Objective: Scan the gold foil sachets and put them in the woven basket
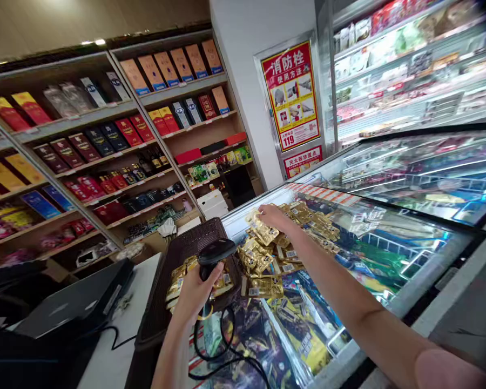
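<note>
Gold foil packets [255, 256] lie in a loose heap on the glass top of a chest freezer [237, 220], ahead of the person and to the right of a dark brown woven basket [194, 229]. The right hand [272, 217] reaches over the heap to its far left edge, the fingers bent down onto a pale gold packet [264, 229]; whether they pinch it or only rest on it, I cannot tell. That packet lies directly under the fingertips, its long axis appearing to slant down and right in the view.

The left hand [196, 289] is wrapped around the handle of a black handheld barcode scanner [215, 251], held head-up over the basket. More gold packets [181, 278] lie in the basket, behind and beneath this hand. The scanner's head stands between the two groups and, in the view, just left of the heap. So the right hand is nearer the pale packet, while the heap's near packet [263, 287], its length running left to right, lies closer to the left. A black cable [195, 346] loops below the scanner.
</note>
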Action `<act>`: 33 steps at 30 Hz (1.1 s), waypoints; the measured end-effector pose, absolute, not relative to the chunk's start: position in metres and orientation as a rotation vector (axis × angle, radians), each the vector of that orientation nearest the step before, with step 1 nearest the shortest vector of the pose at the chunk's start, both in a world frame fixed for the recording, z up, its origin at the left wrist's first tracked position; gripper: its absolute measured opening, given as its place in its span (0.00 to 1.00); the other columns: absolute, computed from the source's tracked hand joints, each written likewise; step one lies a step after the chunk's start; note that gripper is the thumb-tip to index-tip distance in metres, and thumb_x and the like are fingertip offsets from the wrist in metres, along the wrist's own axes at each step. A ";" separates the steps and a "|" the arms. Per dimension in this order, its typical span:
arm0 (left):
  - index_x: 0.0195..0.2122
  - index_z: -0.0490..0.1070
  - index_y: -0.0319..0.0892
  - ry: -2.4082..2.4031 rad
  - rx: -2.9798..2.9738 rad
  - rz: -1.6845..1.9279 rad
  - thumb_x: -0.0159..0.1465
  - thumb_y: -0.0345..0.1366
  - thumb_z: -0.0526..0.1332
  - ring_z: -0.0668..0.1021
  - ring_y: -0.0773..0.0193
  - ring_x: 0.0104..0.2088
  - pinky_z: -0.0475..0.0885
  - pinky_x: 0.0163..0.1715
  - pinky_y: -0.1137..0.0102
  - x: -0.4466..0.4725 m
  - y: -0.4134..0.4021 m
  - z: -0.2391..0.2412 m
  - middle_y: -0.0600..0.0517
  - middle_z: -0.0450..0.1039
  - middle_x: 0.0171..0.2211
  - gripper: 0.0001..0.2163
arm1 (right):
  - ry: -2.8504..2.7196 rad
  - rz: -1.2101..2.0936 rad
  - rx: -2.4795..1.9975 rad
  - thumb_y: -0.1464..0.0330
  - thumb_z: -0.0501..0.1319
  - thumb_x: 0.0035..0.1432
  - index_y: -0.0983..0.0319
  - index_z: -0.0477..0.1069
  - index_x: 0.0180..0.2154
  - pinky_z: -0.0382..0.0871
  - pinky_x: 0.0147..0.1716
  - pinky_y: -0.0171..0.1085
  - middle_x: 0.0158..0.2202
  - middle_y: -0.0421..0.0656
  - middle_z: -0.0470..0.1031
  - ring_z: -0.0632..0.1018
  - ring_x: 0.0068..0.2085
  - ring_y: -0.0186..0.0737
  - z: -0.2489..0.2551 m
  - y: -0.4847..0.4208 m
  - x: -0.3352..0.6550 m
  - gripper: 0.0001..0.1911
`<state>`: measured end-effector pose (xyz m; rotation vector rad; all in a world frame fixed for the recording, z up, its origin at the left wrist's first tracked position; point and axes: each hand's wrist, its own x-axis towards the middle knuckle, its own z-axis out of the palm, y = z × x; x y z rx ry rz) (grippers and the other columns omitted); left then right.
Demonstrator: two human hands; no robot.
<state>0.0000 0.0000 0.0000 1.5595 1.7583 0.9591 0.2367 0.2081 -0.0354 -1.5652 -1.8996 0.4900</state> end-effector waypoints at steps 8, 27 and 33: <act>0.31 0.74 0.38 1.903 1.423 1.172 0.48 0.62 0.68 0.73 0.62 0.25 0.68 0.23 0.70 -0.032 -0.012 0.025 0.48 0.75 0.27 0.28 | -1.726 0.348 -1.832 0.77 0.55 0.59 0.78 0.59 0.60 0.63 0.54 0.39 0.56 0.64 0.69 0.71 0.59 0.52 -0.048 0.225 0.261 0.27; 0.32 0.74 0.41 2.386 1.125 1.256 0.53 0.56 0.66 0.81 0.57 0.29 0.73 0.26 0.69 -0.150 -0.065 0.031 0.45 0.80 0.31 0.21 | -2.862 0.180 -0.633 0.68 0.59 0.65 0.63 0.67 0.60 0.63 0.58 0.44 0.60 0.52 0.70 0.71 0.60 0.50 -0.059 0.124 0.066 0.23; 0.27 0.73 0.41 2.335 1.250 1.276 0.55 0.54 0.64 0.80 0.57 0.28 0.71 0.24 0.70 -0.133 -0.067 0.035 0.45 0.79 0.28 0.18 | -3.193 -0.215 -0.150 0.80 0.67 0.50 0.56 0.66 0.63 0.63 0.58 0.35 0.64 0.43 0.69 0.69 0.63 0.42 -0.059 0.105 -0.025 0.40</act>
